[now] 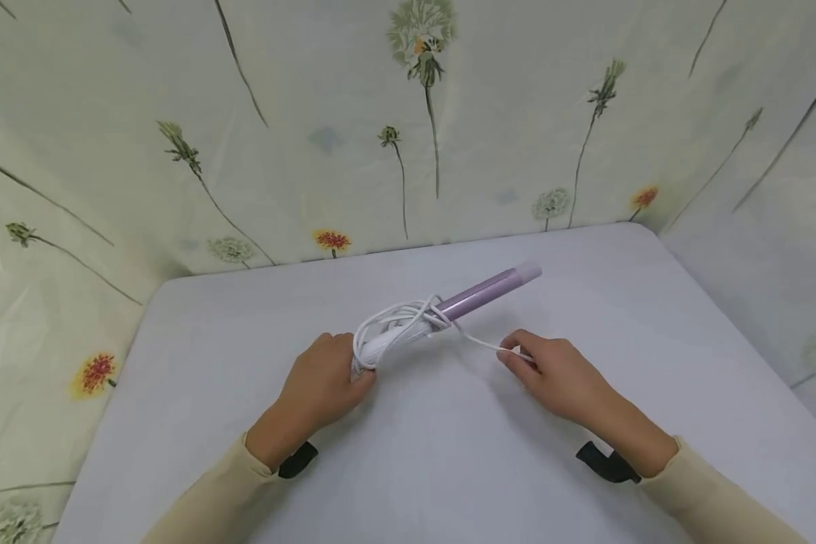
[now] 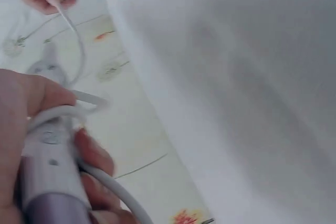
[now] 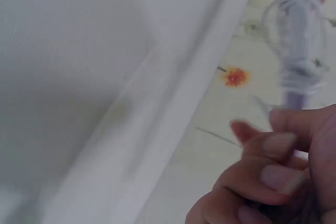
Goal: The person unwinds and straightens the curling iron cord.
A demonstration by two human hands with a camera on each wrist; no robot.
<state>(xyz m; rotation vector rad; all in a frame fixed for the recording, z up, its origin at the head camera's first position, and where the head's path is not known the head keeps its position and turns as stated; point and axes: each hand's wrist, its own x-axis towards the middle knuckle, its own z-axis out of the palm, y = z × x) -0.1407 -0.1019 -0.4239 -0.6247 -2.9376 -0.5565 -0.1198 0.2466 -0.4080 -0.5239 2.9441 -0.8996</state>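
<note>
Cream sleeves (image 1: 207, 499) fill the near edge of the head view, one to the left, one to the right. Between them, over the middle of the table (image 1: 408, 468), is a wand (image 1: 483, 293) with a white handle and a purple barrel, tilted so that its pale tip points far and right. White cord (image 1: 427, 308) loops loosely around the handle and crosses itself near the barrel's base. Left hand (image 1: 323, 381): fingers curled round the handle's near-left end, loops lying against them. Right hand (image 1: 557, 374): thumb and fingers pinching a single run of cord just right of the wand. Dark bands (image 1: 608, 462) show at the wrists; a flowered cloth (image 1: 299, 113) rises beyond the far edge.

I judge the step in hand to be management of the cord; whether it is being wound on or drawn off, I cannot tell. The next move, as I read it, calls for a steady left grip while the right hand guides the run around the handle without snagging the crossed loops.
</note>
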